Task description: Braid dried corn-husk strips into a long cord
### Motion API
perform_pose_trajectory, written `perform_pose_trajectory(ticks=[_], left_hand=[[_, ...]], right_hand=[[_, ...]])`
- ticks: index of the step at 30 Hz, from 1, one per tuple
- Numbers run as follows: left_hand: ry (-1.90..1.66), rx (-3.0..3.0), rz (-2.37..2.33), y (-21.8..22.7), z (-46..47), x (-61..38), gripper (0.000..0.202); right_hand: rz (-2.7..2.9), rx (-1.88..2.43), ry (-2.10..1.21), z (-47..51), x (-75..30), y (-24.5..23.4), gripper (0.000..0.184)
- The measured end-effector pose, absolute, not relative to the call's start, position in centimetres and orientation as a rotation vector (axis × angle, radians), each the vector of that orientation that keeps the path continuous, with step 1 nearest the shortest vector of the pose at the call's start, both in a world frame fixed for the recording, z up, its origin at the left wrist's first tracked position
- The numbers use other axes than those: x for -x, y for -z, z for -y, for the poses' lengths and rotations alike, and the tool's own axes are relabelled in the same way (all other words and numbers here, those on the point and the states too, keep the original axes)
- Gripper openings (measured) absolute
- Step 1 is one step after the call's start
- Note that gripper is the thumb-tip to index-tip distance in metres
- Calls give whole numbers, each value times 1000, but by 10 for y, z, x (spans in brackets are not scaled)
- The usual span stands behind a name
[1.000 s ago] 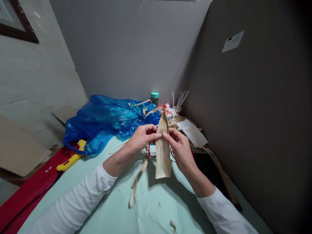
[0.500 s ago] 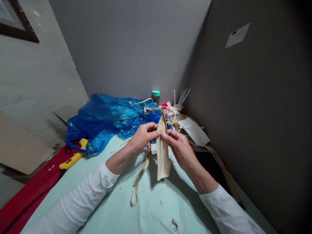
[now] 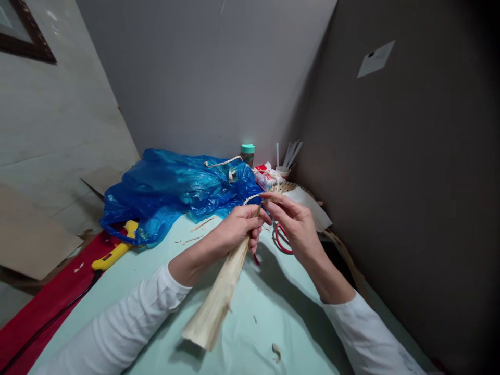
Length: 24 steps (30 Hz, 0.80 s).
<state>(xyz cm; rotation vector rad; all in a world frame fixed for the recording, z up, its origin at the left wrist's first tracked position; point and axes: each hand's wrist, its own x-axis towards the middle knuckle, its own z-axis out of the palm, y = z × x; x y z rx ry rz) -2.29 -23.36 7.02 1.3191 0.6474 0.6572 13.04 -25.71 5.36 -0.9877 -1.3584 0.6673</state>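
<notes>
A long, pale dried husk or leaf strip slants down toward me, its wide end low over the cloth. My left hand is closed around its narrow upper part. Close beside it, my right hand pinches the thin tip, where a narrow curved strand shows between the fingers. Just under my right hand lies a red loop like a scissors handle; the rest of it is partly hidden.
A blue plastic bag covers the back left, with a yellow glue gun near it. Behind stand a green-lidded jar and a cup of white sticks. Husk scraps dot the pale green cloth.
The husk has swung from upright to slanting down left. My left hand has wrapped round its narrow part, and my right hand has moved up to the tip.
</notes>
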Motion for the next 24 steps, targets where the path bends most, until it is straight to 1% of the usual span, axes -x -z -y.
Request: perform_pose_trajectory(ticks=[2, 4, 7, 9, 12, 15, 17, 19, 21, 24], left_hand=[[-597, -1263, -616, -70, 238, 20, 9], [-576, -1214, -584, -71, 240, 18, 12], [-654, -1239, -562, -70, 237, 17, 22], [-731, -1267, -574, -67, 236, 15, 23], [-776, -1296, -615, -61, 244, 10, 22], [-710, -1345, -668, -58, 259, 1, 25], [-717, -1321, -656, -59, 262, -1, 24], [-819, -1246, -637, -64, 256, 3, 21], [-931, -1157, -610, -71, 244, 12, 18], [-1113, -1061, -607, -81, 225, 29, 17]], right_hand=[[1336, 957, -666, 257, -130, -53, 19], [1271, 947, -684, 257, -128, -53, 19], [1212, 939, -782, 258, -124, -52, 18], [1243, 935, -817, 259, -122, -50, 17], [1260, 1008, -660, 255, -125, -46, 15], [1064, 1063, -442, 246, -142, -44, 12], [994, 1013, -418, 244, -157, -48, 11], [1126, 969, -510, 250, -169, -57, 9], [1371, 986, -666, 267, -178, -70, 9], [1815, 1038, -843, 304, -190, -93, 19]])
